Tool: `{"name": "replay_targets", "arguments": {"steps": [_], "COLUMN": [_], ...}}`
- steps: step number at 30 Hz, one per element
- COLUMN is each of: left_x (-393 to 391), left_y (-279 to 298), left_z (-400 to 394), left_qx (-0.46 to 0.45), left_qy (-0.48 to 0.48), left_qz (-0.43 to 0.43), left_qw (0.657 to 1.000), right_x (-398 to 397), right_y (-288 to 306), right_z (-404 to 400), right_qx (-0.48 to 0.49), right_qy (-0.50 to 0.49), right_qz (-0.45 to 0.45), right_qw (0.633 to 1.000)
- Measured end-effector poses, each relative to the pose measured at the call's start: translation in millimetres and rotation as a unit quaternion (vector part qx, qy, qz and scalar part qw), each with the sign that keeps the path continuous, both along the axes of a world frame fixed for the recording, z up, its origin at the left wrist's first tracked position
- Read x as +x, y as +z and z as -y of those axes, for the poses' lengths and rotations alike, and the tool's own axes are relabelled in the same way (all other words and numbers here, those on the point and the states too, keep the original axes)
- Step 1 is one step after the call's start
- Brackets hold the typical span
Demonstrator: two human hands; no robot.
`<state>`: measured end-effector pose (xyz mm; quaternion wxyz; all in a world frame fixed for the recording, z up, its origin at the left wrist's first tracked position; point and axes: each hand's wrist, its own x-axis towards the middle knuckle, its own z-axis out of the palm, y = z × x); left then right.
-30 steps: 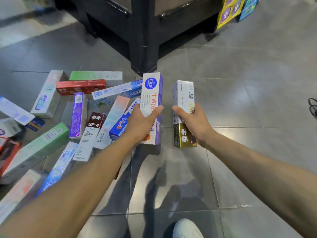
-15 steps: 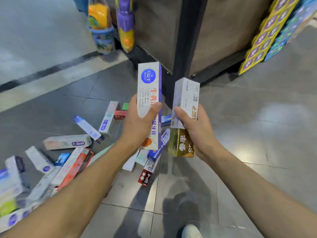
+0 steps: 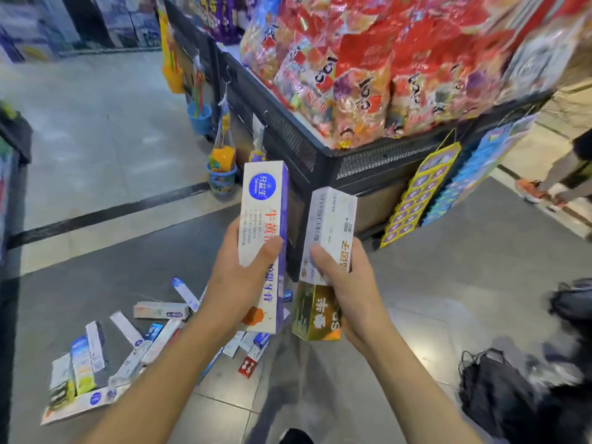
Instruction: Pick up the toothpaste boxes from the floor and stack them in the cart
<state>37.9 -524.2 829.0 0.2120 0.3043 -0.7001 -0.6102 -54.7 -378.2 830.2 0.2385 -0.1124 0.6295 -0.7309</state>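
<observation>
My left hand [image 3: 238, 277] grips a white and purple toothpaste box [image 3: 264, 203] upright at chest height, thumb across its front. My right hand [image 3: 347, 286] holds a white and gold toothpaste box [image 3: 330, 225] upright beside it, a small gap between the two boxes. Several more toothpaste boxes [image 3: 128, 350] lie scattered on the grey tile floor at the lower left, below my arms. I cannot see a cart for certain; a dark blurred mesh shape [image 3: 499, 389] sits at the lower right.
A black display stand [image 3: 320, 155] piled with red snack bags [image 3: 368, 65] rises straight ahead. Toy buckets [image 3: 221, 174] hang on its left side. Yellow and blue product cards [image 3: 419, 197] lean on its right. A person's legs and orange shoe [image 3: 531, 190] are at the far right.
Both hands have risen with their boxes while the view lifted from the floor. The display stand top and snack bags came into view; the scattered boxes now sit lower left.
</observation>
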Motion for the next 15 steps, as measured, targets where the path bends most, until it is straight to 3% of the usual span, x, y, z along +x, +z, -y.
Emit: {"name": "replay_targets", "arguments": {"steps": [5, 8, 15], "left_x": [13, 19, 29], "left_y": [96, 126, 160], "left_z": [-35, -47, -48], "left_qx": [0.030, 0.061, 0.022], "left_qy": [-0.039, -0.060, -0.159], "left_qz": [-0.038, -0.089, -0.133], "left_qw": [0.998, 0.992, 0.978], "right_x": [16, 31, 77], "right_y": [90, 121, 169], "right_z": [-33, -45, -57], "right_qx": [-0.021, -0.021, -0.019], "right_qy": [0.009, 0.002, -0.084], "right_qz": [-0.024, -0.026, -0.082], "right_qw": [0.999, 0.999, 0.993]}}
